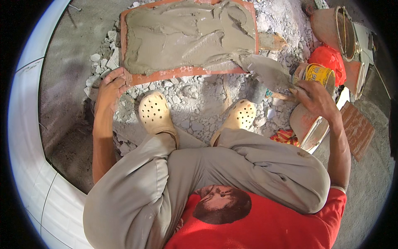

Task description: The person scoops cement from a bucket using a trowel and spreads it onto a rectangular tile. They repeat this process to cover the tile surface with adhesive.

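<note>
A reddish-brown tile [180, 73] lies in front of me, its face spread with wet grey mortar [186, 35]. At its near left corner my left hand [112, 88] is closed, thumb and fingers gripping the edge. My right hand [314, 97] is wrapped round the handle of a trowel [269, 72]. The trowel's mortar-smeared blade points left, its tip at the tile's near right corner, against the mortar. Under the trowel, a mallet [258, 92] with a grey head lies on the rubble, its handle reaching toward my right hand.
Broken rubble [190, 91] surrounds my cream clogs [155, 112]. At right are a yellow-labelled can [319, 75], a red plastic bag [329, 58], a bucket [331, 31] on its side and a ridged tile [355, 130]. White tiles [31, 124] edge the left side.
</note>
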The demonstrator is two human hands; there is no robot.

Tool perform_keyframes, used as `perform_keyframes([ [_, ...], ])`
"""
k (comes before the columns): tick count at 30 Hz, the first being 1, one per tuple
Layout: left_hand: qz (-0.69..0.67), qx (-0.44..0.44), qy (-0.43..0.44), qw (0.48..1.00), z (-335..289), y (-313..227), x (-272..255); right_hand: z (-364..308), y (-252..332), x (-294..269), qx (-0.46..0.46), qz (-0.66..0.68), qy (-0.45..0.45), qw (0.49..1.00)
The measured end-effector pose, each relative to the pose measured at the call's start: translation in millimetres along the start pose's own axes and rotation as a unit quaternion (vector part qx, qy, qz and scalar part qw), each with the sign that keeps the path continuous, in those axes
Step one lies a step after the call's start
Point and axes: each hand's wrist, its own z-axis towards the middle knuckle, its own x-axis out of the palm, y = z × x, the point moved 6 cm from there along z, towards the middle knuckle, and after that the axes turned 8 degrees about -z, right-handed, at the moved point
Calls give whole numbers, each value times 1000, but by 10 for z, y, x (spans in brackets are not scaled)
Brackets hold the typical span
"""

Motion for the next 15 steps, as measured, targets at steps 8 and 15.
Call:
perform_keyframes([
  [8, -3, 15, -14, 1000, -11, -4, -20, 87, 129, -163, 0, 8, 45, 999],
  [15, 2, 5, -17, 1000, 11, 12, -33, 642, 318, -84, -61, -134, -61, 987],
])
